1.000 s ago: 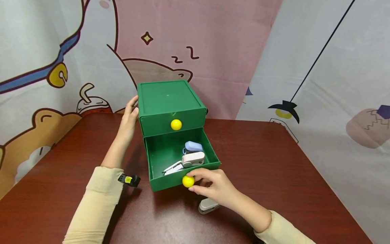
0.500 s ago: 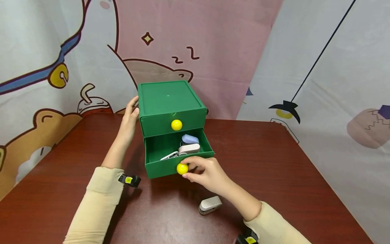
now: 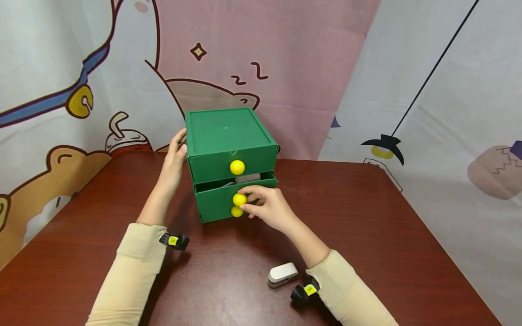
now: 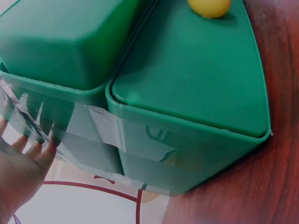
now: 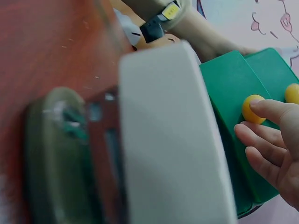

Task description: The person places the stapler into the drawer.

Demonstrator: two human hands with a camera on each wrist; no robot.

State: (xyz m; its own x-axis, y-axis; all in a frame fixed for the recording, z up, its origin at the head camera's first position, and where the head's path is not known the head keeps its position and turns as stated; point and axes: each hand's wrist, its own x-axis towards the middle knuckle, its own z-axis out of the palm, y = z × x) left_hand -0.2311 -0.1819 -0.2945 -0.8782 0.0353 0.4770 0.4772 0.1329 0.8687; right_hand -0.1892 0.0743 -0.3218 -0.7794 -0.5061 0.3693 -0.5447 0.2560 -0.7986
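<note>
A green drawer cabinet point(image 3: 226, 131) with yellow ball knobs stands on the table. Its drawer under the top one is pulled partly out point(image 3: 212, 201); a pale item point(image 3: 248, 178) shows through the gap, the rest hidden. Between thumb and fingers my right hand point(image 3: 269, 208) pinches that drawer's yellow knob point(image 3: 239, 199); this hand point(image 5: 280, 144) is also in the right wrist view. Another yellow knob point(image 3: 237, 211) shows just below. My left hand point(image 3: 171, 165) rests along the cabinet's left side, and its extended fingertips touch that side in the left wrist view point(image 4: 21, 168).
A small white stapler point(image 3: 282, 274) lies on the table in front of the cabinet, near the right wrist; it looms large in the right wrist view point(image 5: 168, 140). Behind the reddish-brown table point(image 3: 355, 217) hangs a printed cloth point(image 3: 306, 68).
My right hand has pushed the drawer inward, away from me, so its opening has narrowed and its contents are mostly covered. The white stapler is now fully uncovered. My left hand has stayed put.
</note>
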